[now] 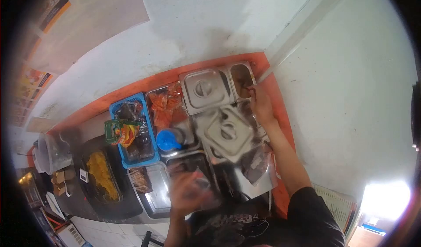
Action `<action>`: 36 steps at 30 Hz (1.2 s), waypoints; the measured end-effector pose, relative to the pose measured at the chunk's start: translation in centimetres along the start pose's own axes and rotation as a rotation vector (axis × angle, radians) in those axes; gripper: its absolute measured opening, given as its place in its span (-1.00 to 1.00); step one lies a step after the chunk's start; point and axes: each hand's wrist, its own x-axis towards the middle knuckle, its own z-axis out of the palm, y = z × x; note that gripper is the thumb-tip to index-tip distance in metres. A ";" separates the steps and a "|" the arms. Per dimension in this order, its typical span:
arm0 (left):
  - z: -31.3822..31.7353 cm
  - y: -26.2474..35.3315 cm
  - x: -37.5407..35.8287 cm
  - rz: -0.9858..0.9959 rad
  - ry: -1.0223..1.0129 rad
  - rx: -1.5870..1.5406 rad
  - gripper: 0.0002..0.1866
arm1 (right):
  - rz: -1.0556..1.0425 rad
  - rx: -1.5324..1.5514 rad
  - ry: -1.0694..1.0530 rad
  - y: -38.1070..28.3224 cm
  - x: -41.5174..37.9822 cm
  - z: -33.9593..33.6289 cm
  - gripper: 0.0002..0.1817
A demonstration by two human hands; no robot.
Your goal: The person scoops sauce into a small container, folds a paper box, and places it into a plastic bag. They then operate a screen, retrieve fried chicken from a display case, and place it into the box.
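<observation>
My right hand (262,106) reaches to the near edge of a small steel pan (240,73) in the back right corner. Its fingers are pinched together at the rim, and what they hold, if anything, is hidden. Inside the pan lies something brownish. My left hand (184,198) is smeared by motion in front of my body, over a dark tray (184,162). A blurred, reddish, see-through bundle (201,181) shows at its fingers. Between the hands, a square steel lid (229,133) lies askew over the pans. Another steel lid (204,89) covers the pan left of the small one.
A blue basket (153,152) carries dark bags and a green-yellow packet (125,132). Beside it are orange bags (163,109) and a blue-topped container (168,140). A black tray of yellow food (101,174) stands left. Walls border the counter behind and right.
</observation>
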 end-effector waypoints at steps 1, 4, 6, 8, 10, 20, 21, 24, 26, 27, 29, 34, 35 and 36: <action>0.2 -0.1 0.2 0.006 0.006 -0.002 -0.26 | -0.028 -0.039 0.095 -0.7 0.1 -0.4 -0.81; 0.4 0.2 -0.1 -0.033 0.020 -0.035 -0.24 | 0.222 0.033 0.097 -1.0 -1.5 -0.8 -0.77; 0.4 0.1 0.2 0.031 0.031 -0.030 -0.24 | 0.301 0.088 0.168 -1.5 -2.1 -0.3 -0.78; 0.5 0.0 0.2 0.037 0.016 -0.002 -0.25 | 0.382 0.133 0.251 -1.6 -2.4 -0.2 -0.78; 0.6 0.0 0.2 0.042 0.001 0.034 -0.25 | 0.483 0.146 0.352 -1.5 -2.1 0.3 -0.79; 0.6 0.5 0.6 0.087 0.001 0.060 -0.29 | 0.622 0.533 0.618 4.1 -0.8 5.1 -0.87; 0.8 0.5 0.8 0.091 0.000 0.043 -0.30 | 0.675 0.595 0.630 4.2 -0.4 5.1 -0.83; 1.4 1.4 1.4 -0.013 -0.005 -0.105 -0.33 | 0.797 0.801 0.717 2.7 0.4 4.2 -0.75; 1.8 2.3 2.7 0.035 0.004 -0.090 -0.34 | 0.867 0.940 0.790 1.9 0.5 3.5 -0.73; 2.0 2.6 3.3 0.079 0.011 -0.076 -0.35 | 0.905 0.987 0.801 2.2 0.2 3.3 -0.69; 2.4 2.8 4.2 0.042 0.005 -0.089 -0.36 | 0.929 1.040 0.816 2.6 0.2 3.0 -0.65; 3.7 3.6 8.1 0.015 0.036 -0.119 -0.41 | 0.956 1.242 0.930 3.1 -1.5 2.9 -0.63; 4.0 4.1 9.2 0.035 0.058 -0.119 -0.42 | 0.958 1.242 0.936 3.1 -1.8 2.7 -0.63; 4.3 4.4 10.4 0.060 0.082 -0.119 -0.43 | 0.967 1.290 0.929 3.2 -1.9 2.4 -0.63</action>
